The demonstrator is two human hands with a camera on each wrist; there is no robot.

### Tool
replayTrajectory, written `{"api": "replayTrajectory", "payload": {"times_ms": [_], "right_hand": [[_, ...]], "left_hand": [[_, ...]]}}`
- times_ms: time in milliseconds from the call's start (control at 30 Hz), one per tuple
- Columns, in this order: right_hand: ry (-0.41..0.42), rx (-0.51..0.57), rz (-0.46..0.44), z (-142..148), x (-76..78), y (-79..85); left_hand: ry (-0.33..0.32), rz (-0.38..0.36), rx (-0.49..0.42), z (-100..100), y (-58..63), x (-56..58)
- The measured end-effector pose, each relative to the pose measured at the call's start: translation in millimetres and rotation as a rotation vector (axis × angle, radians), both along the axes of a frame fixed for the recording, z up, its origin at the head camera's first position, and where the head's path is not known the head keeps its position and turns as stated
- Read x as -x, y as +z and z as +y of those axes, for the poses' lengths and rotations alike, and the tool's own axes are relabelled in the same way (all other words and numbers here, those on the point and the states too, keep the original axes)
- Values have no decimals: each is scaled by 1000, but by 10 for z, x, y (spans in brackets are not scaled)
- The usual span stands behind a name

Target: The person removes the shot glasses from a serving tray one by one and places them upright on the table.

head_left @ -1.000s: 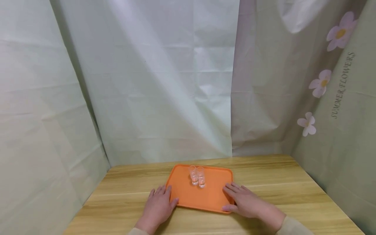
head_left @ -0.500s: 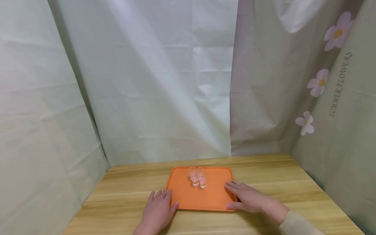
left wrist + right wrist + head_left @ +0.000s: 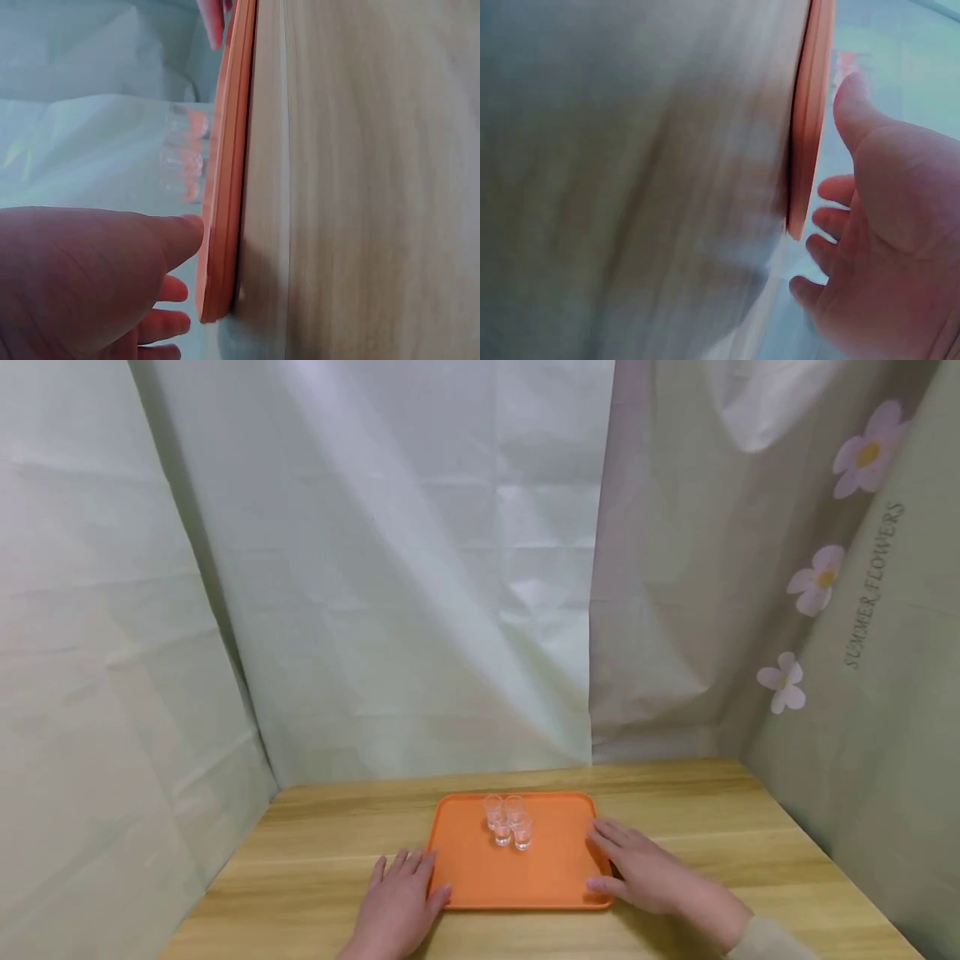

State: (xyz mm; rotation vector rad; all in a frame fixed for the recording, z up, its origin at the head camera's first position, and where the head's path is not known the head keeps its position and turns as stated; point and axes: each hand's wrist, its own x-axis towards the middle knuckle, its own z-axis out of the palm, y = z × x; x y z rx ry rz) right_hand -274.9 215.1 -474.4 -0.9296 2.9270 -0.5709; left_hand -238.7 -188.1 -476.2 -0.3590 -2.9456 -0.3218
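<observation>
An orange tray (image 3: 517, 881) lies flat on the wooden table, its near edge running level across the head view. Several clear shot glasses (image 3: 522, 836) stand upright in a tight cluster on its far half. My left hand (image 3: 395, 903) is at the tray's near left corner; in the left wrist view its thumb (image 3: 182, 234) meets the rim while the fingers extend past the corner. At the right edge is my right hand (image 3: 645, 870), fingers loosely extended. The right wrist view has its thumb (image 3: 855, 105) and fingertips beside the rim, with nothing gripped.
The wooden table (image 3: 330, 835) extends to both sides of the tray. Pale cloth sheets (image 3: 420, 610) hang behind and at both sides, the right one printed with flowers (image 3: 782, 681).
The tray has turned slightly, from slanted to level in the head view, and the glasses turned with it. My right hand has shifted a little to the right.
</observation>
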Motion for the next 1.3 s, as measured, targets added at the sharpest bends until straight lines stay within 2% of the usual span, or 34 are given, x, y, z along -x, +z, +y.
{"api": "replayTrajectory", "payload": {"times_ms": [200,333,533,767,1000,1300], "right_hand": [[-37,-18,3,-21,-70,-2],[-22,-20,24,-6,-60,18],[3,-20,-12,28,-52,71],[11,-29,-13,92,-58,79],[22,-20,-6,209,-90,82],[52,-18,13,328,-113,68]], "left_hand": [[-9,-28,-17,-31,-43,28],[-15,-37,-26,-20,-32,34],[-21,-77,-47,-5,-23,3],[-63,-36,-37,26,-31,-58],[-69,-47,-24,108,-1,-104],[-128,-20,-27,90,-3,-142]]}}
